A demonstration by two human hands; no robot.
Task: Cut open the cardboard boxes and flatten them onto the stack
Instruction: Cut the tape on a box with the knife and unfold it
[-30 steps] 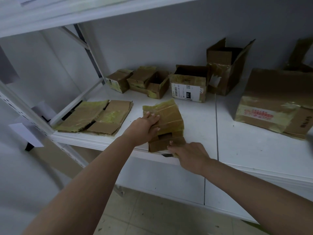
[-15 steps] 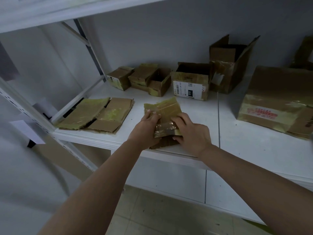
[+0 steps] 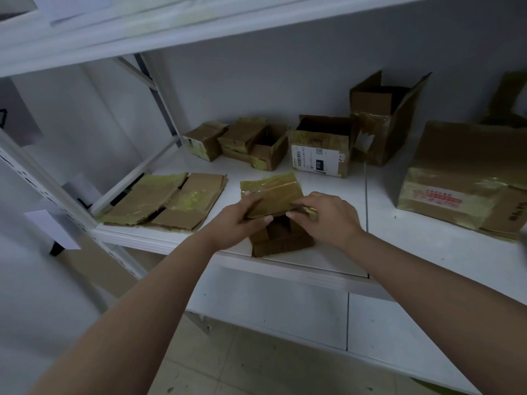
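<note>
A small taped cardboard box (image 3: pixel 273 192) lies near the front edge of the white shelf (image 3: pixel 328 252), half collapsed, its lower flaps (image 3: pixel 282 240) spread open toward me. My left hand (image 3: pixel 242 220) grips its left side, thumb on top. My right hand (image 3: pixel 325 218) grips its right side, fingers curled over the taped edge. A stack of flattened cardboard (image 3: pixel 168 201) lies to the left on the same shelf. No cutter is visible.
Several small boxes (image 3: pixel 242 141) stand at the back left, a labelled box (image 3: pixel 319 152) and a taller open box (image 3: pixel 387 118) behind centre. A large taped box (image 3: pixel 462 178) lies at right. An upper shelf hangs overhead; a diagonal brace runs at left.
My right hand came up from the shelf's front edge onto the box's right side. Both hands now hold the box, and its flaps have opened toward me.
</note>
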